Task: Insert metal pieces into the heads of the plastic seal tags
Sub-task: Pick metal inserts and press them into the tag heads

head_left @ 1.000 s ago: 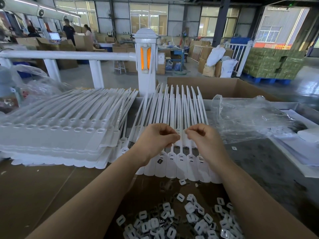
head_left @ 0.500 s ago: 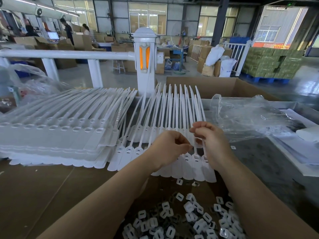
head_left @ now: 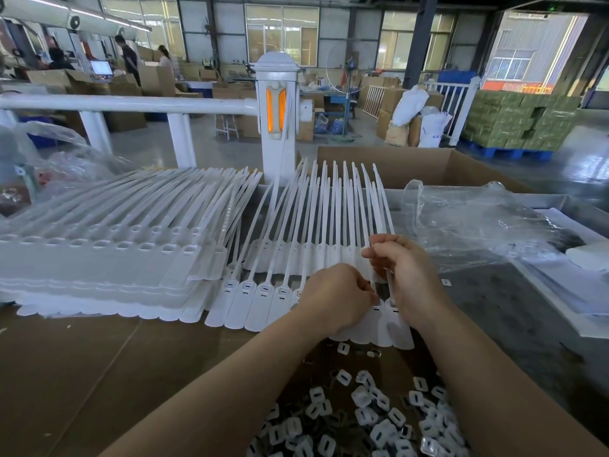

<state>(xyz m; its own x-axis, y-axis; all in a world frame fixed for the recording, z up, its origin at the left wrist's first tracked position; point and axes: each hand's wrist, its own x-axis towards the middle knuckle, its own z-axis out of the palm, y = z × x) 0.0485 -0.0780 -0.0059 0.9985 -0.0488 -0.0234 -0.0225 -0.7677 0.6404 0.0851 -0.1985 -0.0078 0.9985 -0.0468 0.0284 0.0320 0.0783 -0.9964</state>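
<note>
The row of white plastic seal tags (head_left: 263,301) lies fanned on the counter (head_left: 82,374), flat label ends toward the person and thin tails pointing away toward a white rail post (head_left: 278,113). At the row's right end both hands work over the tag heads. The left hand (head_left: 336,298) has its fingers curled with the tips pinched together at a tag head; whatever small piece they hold is hidden. The right hand (head_left: 405,275) grips the tail of the rightmost tags, fingers curled round the strip. Just below the row lies a heap of small white and metal pieces (head_left: 379,413). To the left sits a stack of tag sheets (head_left: 99,265); to the right, crumpled clear plastic (head_left: 478,225).
</note>
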